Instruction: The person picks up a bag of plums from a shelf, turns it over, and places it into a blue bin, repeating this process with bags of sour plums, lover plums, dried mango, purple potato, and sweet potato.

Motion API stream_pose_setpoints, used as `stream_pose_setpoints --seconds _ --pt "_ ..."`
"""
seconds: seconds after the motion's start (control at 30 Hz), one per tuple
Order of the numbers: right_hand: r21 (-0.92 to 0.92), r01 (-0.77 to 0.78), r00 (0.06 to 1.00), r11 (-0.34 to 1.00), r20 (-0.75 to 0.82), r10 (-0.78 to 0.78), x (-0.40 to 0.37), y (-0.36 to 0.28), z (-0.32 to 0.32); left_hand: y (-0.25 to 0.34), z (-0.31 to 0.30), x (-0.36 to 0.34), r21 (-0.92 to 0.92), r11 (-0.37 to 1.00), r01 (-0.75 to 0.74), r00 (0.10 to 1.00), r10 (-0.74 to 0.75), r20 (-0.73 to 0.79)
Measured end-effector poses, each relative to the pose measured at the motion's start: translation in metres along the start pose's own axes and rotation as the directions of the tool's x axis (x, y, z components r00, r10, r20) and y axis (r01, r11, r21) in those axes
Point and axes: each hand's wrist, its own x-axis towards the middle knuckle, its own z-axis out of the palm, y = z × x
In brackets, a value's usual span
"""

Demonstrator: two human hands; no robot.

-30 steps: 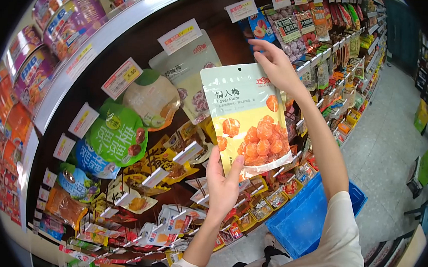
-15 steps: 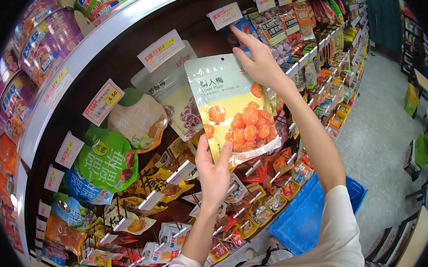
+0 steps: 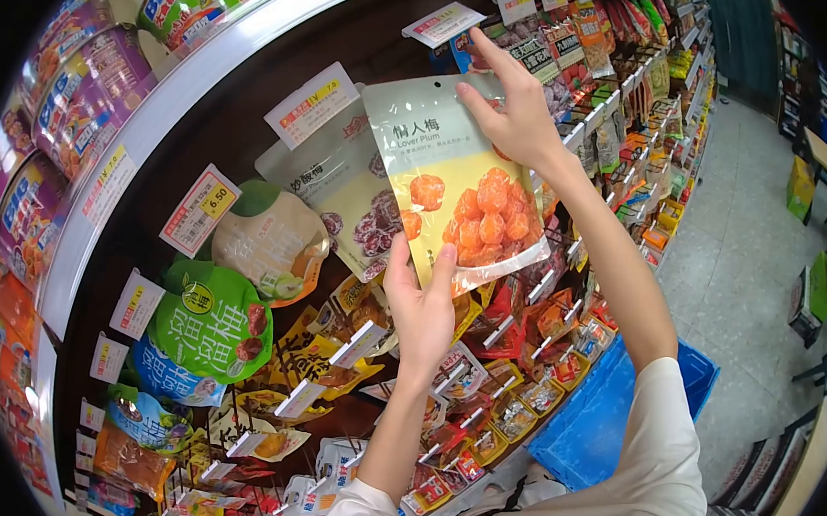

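While the left hand (image 3: 420, 306) pinches the bottom edge of the pale green-and-yellow plastic pouch of orange plums (image 3: 439, 173) to keep it flat, the right hand (image 3: 509, 119) clamps its top corner, holding that edge up near the white price tag (image 3: 441, 23) just above its fingertips.

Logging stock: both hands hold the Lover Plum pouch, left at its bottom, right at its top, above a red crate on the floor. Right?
Only the colour is wrong: the head view shows a blue crate. Left hand, right hand and pouch are as stated.
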Motion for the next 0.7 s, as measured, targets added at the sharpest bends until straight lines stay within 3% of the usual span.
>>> stream_pose_setpoints --seconds 0.23,0.7 --pt "0.015 0.001 0.999 1.0 0.048 -0.002 0.017 -0.002 -0.006 -0.004 0.012 0.02 -0.09 0.994 -0.054 0.999 0.054 -0.003" --pt "0.056 0.001 0.999 0.998 0.05 -0.003 0.03 0.001 -0.014 0.001 0.024 0.036 -0.079 0.991 -0.109 0.994 0.11 0.01"
